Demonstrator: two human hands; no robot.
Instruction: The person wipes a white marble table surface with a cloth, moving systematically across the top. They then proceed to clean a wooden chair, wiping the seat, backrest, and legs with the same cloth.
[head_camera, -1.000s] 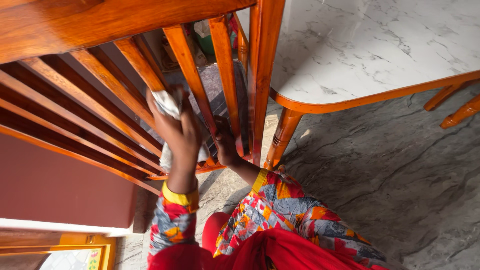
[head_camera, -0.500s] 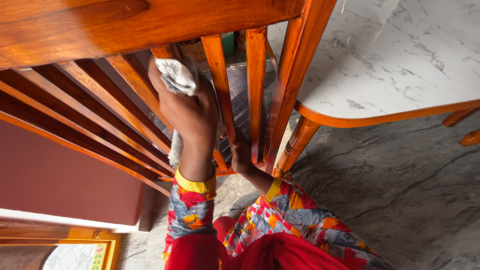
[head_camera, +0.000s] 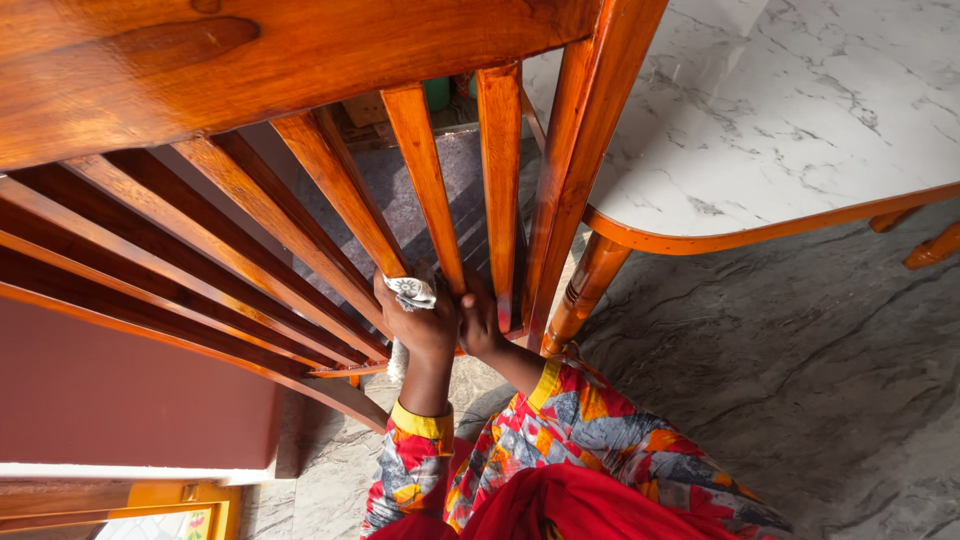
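The left hand (head_camera: 420, 325) was closed in a fist, knuckles up, its forearm rising steeply from a patterned sleeve with a yellow cuff. The right hand (head_camera: 482, 325) sat just beside it, nearly touching, fingers (head_camera: 478, 300) curled forward and gripping, with its forearm angled in from the right.

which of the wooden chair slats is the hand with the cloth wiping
The second slat from the right: the left hand, gripping a crumpled white cloth, presses against its lower end. The rightmost slat has only the bare right hand by it.
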